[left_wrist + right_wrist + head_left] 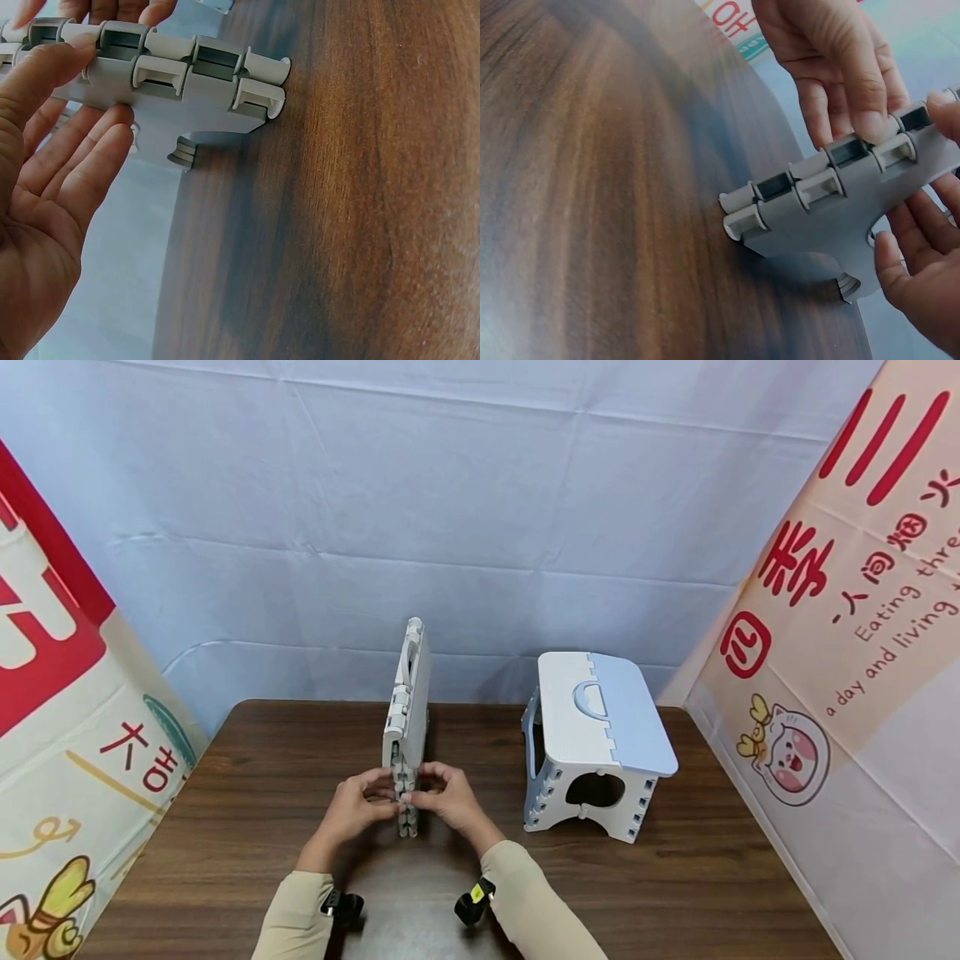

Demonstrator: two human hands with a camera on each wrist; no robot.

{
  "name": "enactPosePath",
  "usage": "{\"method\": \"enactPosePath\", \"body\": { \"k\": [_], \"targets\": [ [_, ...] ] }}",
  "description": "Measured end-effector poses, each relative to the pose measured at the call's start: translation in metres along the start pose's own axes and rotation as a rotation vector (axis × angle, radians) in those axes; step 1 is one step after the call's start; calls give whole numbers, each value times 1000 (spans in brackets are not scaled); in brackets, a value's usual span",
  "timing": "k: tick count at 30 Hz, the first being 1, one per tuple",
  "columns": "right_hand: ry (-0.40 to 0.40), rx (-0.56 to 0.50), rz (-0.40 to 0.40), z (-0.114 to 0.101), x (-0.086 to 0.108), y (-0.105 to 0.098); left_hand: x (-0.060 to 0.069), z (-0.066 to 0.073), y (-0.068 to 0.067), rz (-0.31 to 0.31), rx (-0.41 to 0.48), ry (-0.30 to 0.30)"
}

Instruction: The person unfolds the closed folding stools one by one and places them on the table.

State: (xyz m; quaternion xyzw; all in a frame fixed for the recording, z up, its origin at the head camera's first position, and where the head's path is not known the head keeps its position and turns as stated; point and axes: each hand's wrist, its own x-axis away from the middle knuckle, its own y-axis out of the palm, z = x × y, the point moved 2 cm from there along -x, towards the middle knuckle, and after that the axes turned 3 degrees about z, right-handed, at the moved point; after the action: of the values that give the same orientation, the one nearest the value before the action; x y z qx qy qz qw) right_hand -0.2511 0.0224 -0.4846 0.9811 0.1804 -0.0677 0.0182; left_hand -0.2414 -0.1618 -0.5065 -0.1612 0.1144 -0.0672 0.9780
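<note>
A folded white-and-grey step stool (417,710) stands upright on its edge, left of the table's middle. My left hand (352,810) grips its near edge from the left, thumb on the hinge knuckles. From the right, my right hand (456,803) holds the same edge, its thumb close to the other one. The left wrist view shows the row of hinges (161,71) and the lower corner close to the tabletop. In the right wrist view, the left thumb presses on a hinge (821,187); the right fingers lie along the side panel.
An unfolded white-and-blue step stool (592,718) stands to the right, with a handle on its top. Dark wooden tabletop (675,893) lies beneath both stools. A pale cloth (450,510) hangs behind, and printed banners (847,635) flank the table.
</note>
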Motion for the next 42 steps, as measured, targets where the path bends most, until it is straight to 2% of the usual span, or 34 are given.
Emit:
{"method": "enactPosePath", "body": {
  "k": [4, 8, 11, 13, 15, 20, 23, 25, 31, 34, 40, 42],
  "targets": [
    [-44, 125, 66, 15, -4, -1, 3, 12, 1, -6, 20, -10],
    [-153, 326, 87, 13, -4, 0, 8, 31, -1, -3, 7, -24],
    [-235, 425, 82, 9, -5, 0, 9, 38, -1, -3, -20, -23],
    [-260, 453, 84, 7, -5, 0, 8, 37, 0, -2, -21, -6],
    [-266, 472, 81, 6, -5, -1, 6, 29, 1, 1, -34, 12],
    [-236, 486, 62, 4, -5, -1, 1, 7, 4, 17, -39, 30],
    [-218, 483, 60, 4, -5, 0, 2, 3, 4, 19, -39, 30],
    [-212, 488, 60, 4, -5, 1, 3, 8, 4, 19, -50, 23],
    [-219, 516, 56, 4, -5, -2, 9, 41, 3, 6, -58, 38],
    [-226, 525, 67, 3, -5, -5, 7, 38, 4, 0, -41, 53],
    [-227, 506, 57, 3, -5, -7, 2, 8, 4, 23, -24, 24],
    [-226, 509, 60, 4, -5, -8, 0, 2, 4, 20, -17, 26]
  ]
}}
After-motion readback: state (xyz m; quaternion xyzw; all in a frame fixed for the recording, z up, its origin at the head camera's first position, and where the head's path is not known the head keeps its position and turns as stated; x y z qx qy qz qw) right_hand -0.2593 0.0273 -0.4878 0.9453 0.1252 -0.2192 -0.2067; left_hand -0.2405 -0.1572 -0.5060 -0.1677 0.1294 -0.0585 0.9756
